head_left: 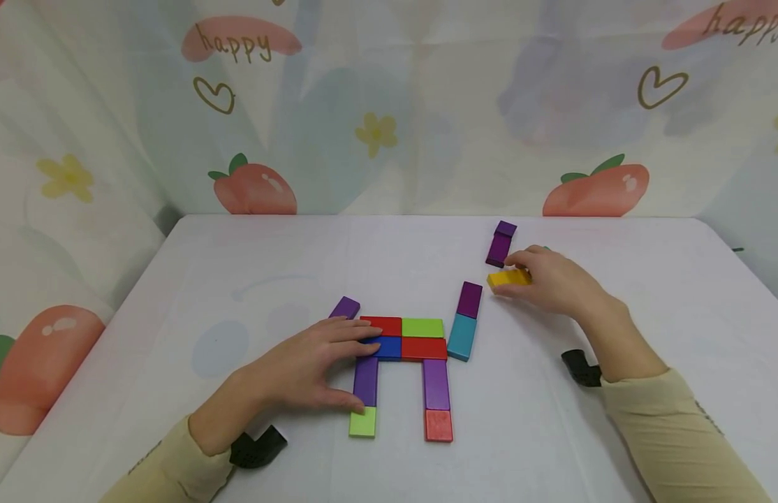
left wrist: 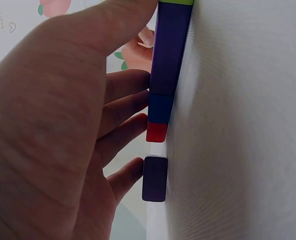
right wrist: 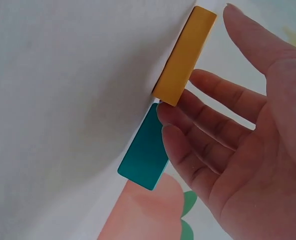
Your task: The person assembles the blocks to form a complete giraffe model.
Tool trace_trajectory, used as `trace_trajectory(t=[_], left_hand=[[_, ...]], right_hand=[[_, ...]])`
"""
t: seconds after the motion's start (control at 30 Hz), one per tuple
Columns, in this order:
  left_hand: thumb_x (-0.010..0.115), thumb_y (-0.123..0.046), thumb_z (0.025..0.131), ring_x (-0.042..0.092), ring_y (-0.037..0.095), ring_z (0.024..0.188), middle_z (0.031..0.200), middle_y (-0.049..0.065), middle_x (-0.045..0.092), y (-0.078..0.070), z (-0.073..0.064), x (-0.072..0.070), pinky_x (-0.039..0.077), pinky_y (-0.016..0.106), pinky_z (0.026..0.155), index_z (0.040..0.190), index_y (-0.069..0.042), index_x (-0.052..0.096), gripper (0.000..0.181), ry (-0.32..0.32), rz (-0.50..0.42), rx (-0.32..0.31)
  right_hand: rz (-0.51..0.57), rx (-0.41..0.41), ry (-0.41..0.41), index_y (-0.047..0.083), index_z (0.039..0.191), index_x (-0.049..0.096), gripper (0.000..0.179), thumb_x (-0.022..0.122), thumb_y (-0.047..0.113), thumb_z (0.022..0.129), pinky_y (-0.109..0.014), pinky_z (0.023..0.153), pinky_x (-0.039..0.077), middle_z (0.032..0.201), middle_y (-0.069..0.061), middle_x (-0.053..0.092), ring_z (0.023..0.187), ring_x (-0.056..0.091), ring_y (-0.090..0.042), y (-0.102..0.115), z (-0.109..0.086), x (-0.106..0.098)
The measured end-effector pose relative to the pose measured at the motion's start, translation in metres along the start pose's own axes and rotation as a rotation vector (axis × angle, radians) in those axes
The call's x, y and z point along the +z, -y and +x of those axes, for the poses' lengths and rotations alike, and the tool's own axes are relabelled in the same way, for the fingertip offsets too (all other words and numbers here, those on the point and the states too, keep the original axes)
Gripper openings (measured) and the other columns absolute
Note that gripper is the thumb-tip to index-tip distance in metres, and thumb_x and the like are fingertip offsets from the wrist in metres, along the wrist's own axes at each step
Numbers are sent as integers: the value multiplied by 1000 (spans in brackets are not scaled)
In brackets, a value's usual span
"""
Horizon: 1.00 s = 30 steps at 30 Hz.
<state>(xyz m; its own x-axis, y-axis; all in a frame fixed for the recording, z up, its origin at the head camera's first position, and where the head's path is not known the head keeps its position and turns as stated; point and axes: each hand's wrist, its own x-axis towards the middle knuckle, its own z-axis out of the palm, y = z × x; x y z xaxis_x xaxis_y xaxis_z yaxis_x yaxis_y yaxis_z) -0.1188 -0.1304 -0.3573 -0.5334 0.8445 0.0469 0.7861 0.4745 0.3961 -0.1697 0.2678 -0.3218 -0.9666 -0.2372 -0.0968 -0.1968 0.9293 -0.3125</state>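
Note:
My left hand (head_left: 307, 360) rests with spread fingers over the left part of a flat figure made of colored blocks. Its fingertips touch the blue block (head_left: 390, 348) and the red block (head_left: 384, 325), and its thumb lies where a purple block (head_left: 366, 384) meets a light green block (head_left: 362, 423). One finger meets another purple block (left wrist: 155, 180) in the left wrist view. At the right, my right hand (head_left: 552, 279) touches a yellow block (right wrist: 185, 57) with loosely bent fingers, its thumb beside the block's end. Two fingertips lie at a teal-green block (right wrist: 145, 147), mostly hidden in the head view.
A dark purple block (head_left: 469, 300) and a teal block (head_left: 461, 337) form a slanted strip at the figure's right. Farther back lie dark purple blocks (head_left: 499, 246). A purple block (head_left: 436, 384) and a red block (head_left: 438, 425) extend toward the front. A patterned cloth (head_left: 427, 140) hangs behind the table.

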Motion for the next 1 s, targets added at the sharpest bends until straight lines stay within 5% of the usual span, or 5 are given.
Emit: trace_trajectory(t=[0.2, 0.5, 0.77, 1.0], left_hand=[[71, -64, 84, 34, 20, 146, 156, -2, 43, 1, 0, 1, 28, 48, 118, 144, -15, 59, 78, -1, -2, 3], [73, -63, 83, 33, 19, 146, 156, -3, 43, 1, -1, 1, 28, 48, 118, 144, -16, 59, 78, 1, -1, -15], [73, -62, 84, 34, 21, 146, 156, -2, 43, 1, -1, 0, 28, 48, 118, 143, -14, 59, 78, -11, 0, 4], [72, -63, 84, 33, 21, 146, 156, -2, 43, 1, -1, 0, 27, 48, 118, 144, -14, 59, 78, -2, -7, 6]], right_hand=[[-8, 23, -4, -5, 121, 63, 53, 75, 36, 90, -50, 82, 52, 113, -22, 58, 95, 56, -34, 5, 2, 3], [43, -45, 56, -4, 124, 63, 43, 69, 6, 83, -61, 100, 45, 137, -31, 47, 120, 49, -46, 4, 0, -4], [39, -15, 34, -5, 124, 62, 50, 79, 22, 85, -61, 99, 46, 128, -28, 53, 115, 51, -44, -2, 1, -4], [61, -22, 13, -4, 122, 63, 47, 80, 21, 86, -61, 99, 45, 124, -26, 58, 114, 51, -43, -3, 1, -5]])
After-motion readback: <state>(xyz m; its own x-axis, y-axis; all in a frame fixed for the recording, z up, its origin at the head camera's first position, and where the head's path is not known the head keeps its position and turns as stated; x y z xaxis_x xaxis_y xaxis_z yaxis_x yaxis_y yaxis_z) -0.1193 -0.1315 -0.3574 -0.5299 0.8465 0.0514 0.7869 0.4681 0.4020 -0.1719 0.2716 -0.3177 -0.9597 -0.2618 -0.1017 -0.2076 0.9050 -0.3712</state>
